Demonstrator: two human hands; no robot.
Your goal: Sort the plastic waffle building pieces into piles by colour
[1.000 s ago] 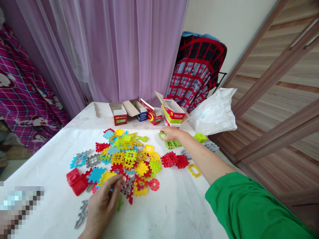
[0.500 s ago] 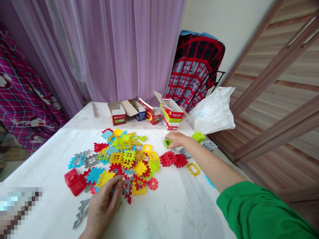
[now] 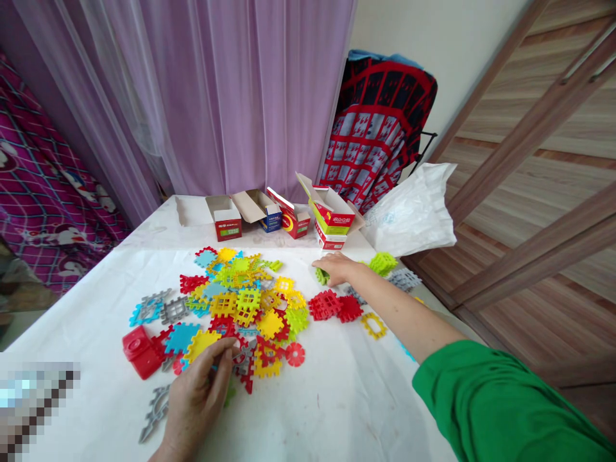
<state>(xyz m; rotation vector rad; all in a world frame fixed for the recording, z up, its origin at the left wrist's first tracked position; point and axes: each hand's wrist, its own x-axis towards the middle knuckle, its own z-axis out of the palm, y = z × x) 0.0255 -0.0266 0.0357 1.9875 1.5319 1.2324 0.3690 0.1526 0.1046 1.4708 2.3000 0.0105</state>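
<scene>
My right hand [image 3: 334,267] is closed on a green piece [image 3: 321,276] on the white cloth, just in front of the stacked boxes. Near the front of the pile, my left hand [image 3: 202,388] has its thumb and fingers bent together around a grey piece [image 3: 245,353]. Part of that piece is hidden by the fingers. The colourful pile of interlocking plastic pieces [image 3: 248,298] lies between and beyond my hands. Red pieces [image 3: 325,305] sit close to my right wrist, with a yellow frame piece [image 3: 373,325] nearer me.
Open cartons [image 3: 228,228] line the far side of the table [image 3: 337,410]. A green-and-red box stack [image 3: 333,221] stands beside a white plastic bag [image 3: 414,212]. More green pieces [image 3: 384,263] lie beyond my right forearm. A red plastic block [image 3: 140,351] is at left.
My right hand has shifted slightly left around the green piece. My left hand has hardly moved. The camera view has shifted slightly.
</scene>
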